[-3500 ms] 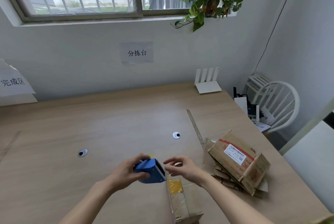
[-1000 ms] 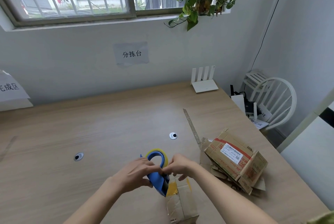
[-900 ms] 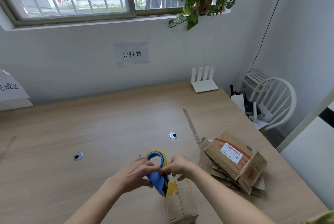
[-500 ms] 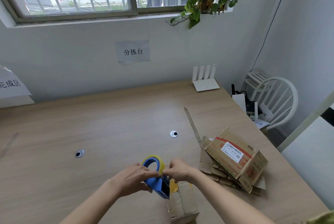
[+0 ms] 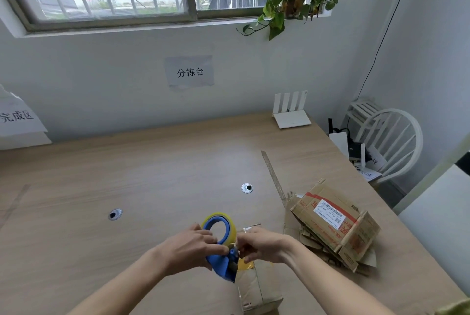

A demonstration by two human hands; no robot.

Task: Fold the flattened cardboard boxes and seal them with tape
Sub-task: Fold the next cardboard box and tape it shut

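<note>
Currently left hand (image 5: 189, 248) grips dispenser (image 5: 220, 257), right hand (image 5: 259, 243) fingers pinch tape end; tape could tear or restick above box (image 5: 256, 289).

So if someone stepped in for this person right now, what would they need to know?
Left hand grips the blue tape dispenser. Right hand pinches at its front end, apparently the tape's end.
A small box stands just below the hands, partly taped. A pile of flattened boxes lies to the right on the table.
Left: finish sealing this box, then fold and tape the pile.
</note>
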